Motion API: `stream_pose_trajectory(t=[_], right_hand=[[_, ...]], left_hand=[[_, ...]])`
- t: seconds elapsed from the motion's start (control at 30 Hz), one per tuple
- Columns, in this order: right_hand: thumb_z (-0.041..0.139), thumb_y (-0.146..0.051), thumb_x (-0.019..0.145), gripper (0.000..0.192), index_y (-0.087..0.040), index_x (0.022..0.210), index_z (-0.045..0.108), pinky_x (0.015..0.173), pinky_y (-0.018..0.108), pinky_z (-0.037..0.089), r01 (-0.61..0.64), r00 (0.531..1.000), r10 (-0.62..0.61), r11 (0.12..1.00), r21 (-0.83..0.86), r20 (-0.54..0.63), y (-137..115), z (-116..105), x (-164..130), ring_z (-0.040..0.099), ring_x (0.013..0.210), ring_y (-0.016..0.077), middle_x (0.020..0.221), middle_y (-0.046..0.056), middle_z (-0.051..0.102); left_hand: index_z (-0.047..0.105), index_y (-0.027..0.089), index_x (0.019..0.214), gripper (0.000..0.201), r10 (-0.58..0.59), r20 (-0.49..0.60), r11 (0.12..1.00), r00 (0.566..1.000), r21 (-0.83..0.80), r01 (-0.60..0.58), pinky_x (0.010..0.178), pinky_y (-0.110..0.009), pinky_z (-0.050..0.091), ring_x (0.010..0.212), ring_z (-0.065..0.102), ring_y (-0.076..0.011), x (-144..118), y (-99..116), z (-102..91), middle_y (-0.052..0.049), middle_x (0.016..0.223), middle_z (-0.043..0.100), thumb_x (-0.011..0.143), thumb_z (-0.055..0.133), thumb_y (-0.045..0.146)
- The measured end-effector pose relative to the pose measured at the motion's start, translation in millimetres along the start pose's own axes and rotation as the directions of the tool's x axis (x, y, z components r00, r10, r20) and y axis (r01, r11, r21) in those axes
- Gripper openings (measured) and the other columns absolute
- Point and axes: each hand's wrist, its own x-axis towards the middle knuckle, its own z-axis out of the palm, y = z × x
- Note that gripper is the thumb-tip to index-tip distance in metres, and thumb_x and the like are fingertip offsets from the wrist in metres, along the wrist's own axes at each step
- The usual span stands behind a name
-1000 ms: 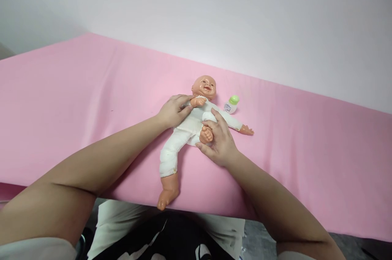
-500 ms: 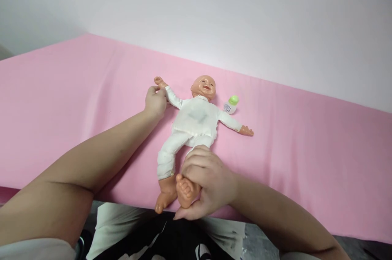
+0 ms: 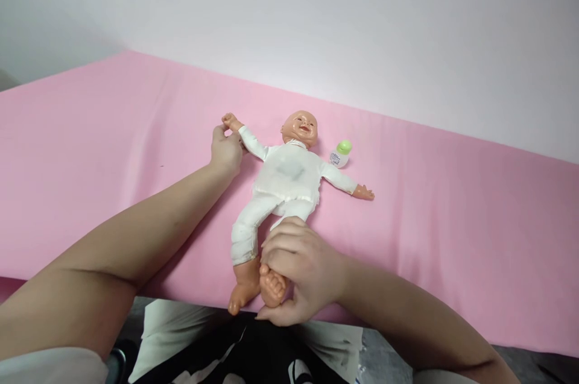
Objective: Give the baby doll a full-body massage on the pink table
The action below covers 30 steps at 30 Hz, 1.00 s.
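the left hand (image 3: 227, 152) is bent nearly closed at the wrist of a doll (image 3: 289, 176), thumb and fingers pinching there; some of its fingertips are hidden behind the small sleeve. just past that grip, the doll's little hand (image 3: 232, 122) sticks out. the right hand (image 3: 307, 269), nearer to the wearer, is half curled over the doll's lower leg, with the thumb under one foot (image 3: 272, 289) (the toes face the wearer). the other foot (image 3: 244, 287) rests just to the left of the right hand's fingers, close to the edge of the pink cloth (image 3: 429, 227).

the doll lies face up, its white-clad body between the two hands, with its bald head (image 3: 301, 129) to the right of the left hand. beyond the right hand, the doll's free arm (image 3: 339, 179) stretches out to the right, touched by neither hand. a small bottle with a green cap (image 3: 341, 155) is near that arm, well apart from both hands. past everything stands a pale wall (image 3: 289, 22).
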Motion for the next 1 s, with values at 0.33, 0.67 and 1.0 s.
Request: stream_pose_trajectory(t=[0.33,0.67,1.0], right_hand=[[0.08,-0.044,0.08,0.044,-0.028,0.118,0.066,0.125,0.071,0.039,-0.287,0.912,0.172,0.915,-0.283,-0.371,30,-39,-9,0.043,0.157,0.0442,0.162,0.015,0.055],[0.08,-0.042,0.088,0.052,-0.023,0.135,0.066,0.124,0.061,0.045,-0.493,0.814,0.438,0.868,-0.055,-0.381,70,-32,-18,0.042,0.16,0.038,0.174,0.019,0.039],[0.081,-0.07,0.075,0.056,-0.028,0.111,0.07,0.129,0.063,0.031,-0.043,0.98,0.011,0.986,-0.159,-0.197,25,-28,-7,0.065,0.136,0.0358,0.111,0.006,0.081]], left_hand=[[0.071,0.023,0.138,0.047,0.439,0.707,0.554,0.555,0.273,-0.786,0.11,-0.043,0.054,0.122,0.069,-0.028,-43,3,-2.6,-0.011,0.134,0.073,0.102,0.06,0.05],[0.071,0.029,0.145,0.049,0.367,0.767,0.514,0.527,0.306,-0.802,0.112,-0.04,0.052,0.126,0.067,-0.0265,-48,7,0.7,-0.009,0.135,0.073,0.103,0.057,0.048],[0.055,0.024,0.141,0.051,0.098,0.251,0.968,0.963,0.2,-0.15,0.082,-0.04,0.063,0.091,0.073,-0.0241,-5,-15,2.0,-0.009,0.111,0.07,0.097,0.065,0.048]])
